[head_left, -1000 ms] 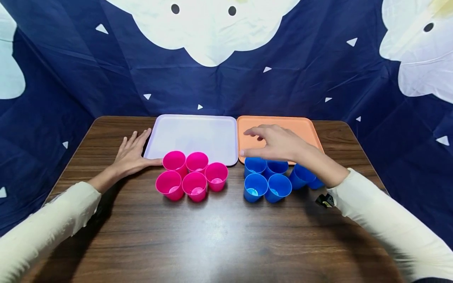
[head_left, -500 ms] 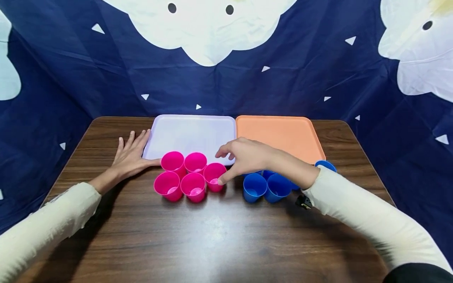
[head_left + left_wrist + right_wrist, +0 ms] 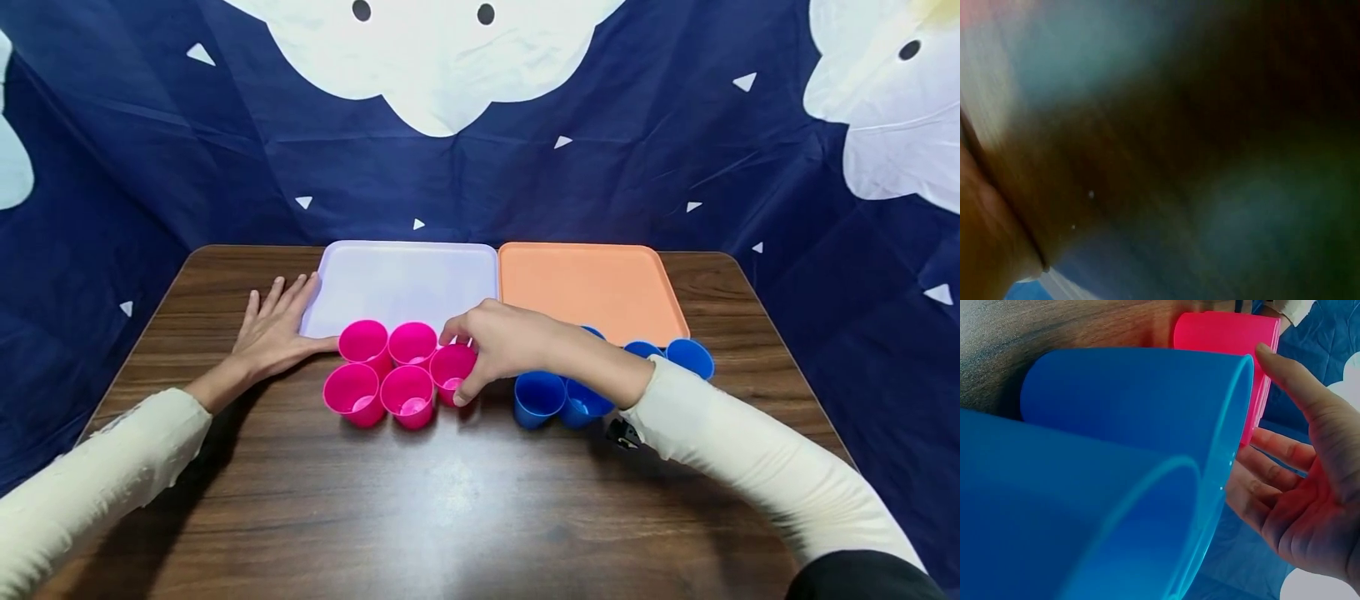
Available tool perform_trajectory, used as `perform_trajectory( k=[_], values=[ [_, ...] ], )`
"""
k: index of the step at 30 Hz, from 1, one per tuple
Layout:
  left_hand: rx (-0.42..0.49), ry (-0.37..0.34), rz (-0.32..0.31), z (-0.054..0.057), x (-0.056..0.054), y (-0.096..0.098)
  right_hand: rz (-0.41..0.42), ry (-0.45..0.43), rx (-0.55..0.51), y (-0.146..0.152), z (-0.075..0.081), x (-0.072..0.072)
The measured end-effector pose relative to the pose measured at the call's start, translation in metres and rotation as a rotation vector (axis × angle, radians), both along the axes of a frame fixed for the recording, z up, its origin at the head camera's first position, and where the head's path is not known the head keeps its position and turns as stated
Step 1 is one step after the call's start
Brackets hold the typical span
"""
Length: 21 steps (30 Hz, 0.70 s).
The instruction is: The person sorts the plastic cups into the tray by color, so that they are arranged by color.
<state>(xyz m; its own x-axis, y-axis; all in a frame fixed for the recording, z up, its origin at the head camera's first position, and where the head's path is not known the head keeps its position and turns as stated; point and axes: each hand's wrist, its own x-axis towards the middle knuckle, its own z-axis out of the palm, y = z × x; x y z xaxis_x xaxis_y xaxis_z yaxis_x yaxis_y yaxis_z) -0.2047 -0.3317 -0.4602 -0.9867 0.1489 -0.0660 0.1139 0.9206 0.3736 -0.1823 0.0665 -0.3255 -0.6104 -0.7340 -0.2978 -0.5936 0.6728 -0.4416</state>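
My right hand is curled round the rightmost pink cup, thumb on the near side and fingers at the far side. In the right wrist view, the thumb and fingers of the right hand lie either side of a pink cup, partly hidden by large blue cups. Flat on the table, my left hand spreads its fingers beside the lavender tray. Its thumb reaches the back-left pink cup. Only a blurred edge of the left hand shows in the left wrist view.
Several pink cups stand upright in a tight cluster before the lavender tray. Several blue cups stand to the right, partly covered by my right forearm. An orange tray adjoins the lavender one at the back of the wooden table.
My right hand has moved left and down from above the blue cups to the rightmost pink cup, and its fingers have closed round it. The left hand has stayed put.
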Motion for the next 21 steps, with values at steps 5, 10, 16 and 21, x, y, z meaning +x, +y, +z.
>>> perform_trajectory(
  k=[5, 10, 16, 21],
  values=[
    [-0.017, 0.001, -0.003, 0.001, -0.001, 0.002, -0.016, 0.010, -0.010, 0.001, -0.001, 0.000],
    [-0.036, 0.002, -0.010, 0.001, -0.001, 0.001, -0.032, -0.016, -0.022, 0.004, 0.000, -0.001],
    [-0.035, 0.007, -0.012, -0.001, -0.002, -0.001, -0.061, -0.027, -0.047, 0.009, 0.008, -0.007],
    [-0.041, 0.006, -0.015, 0.001, -0.002, 0.001, -0.078, -0.036, -0.055, 0.014, 0.015, -0.014]
  ],
)
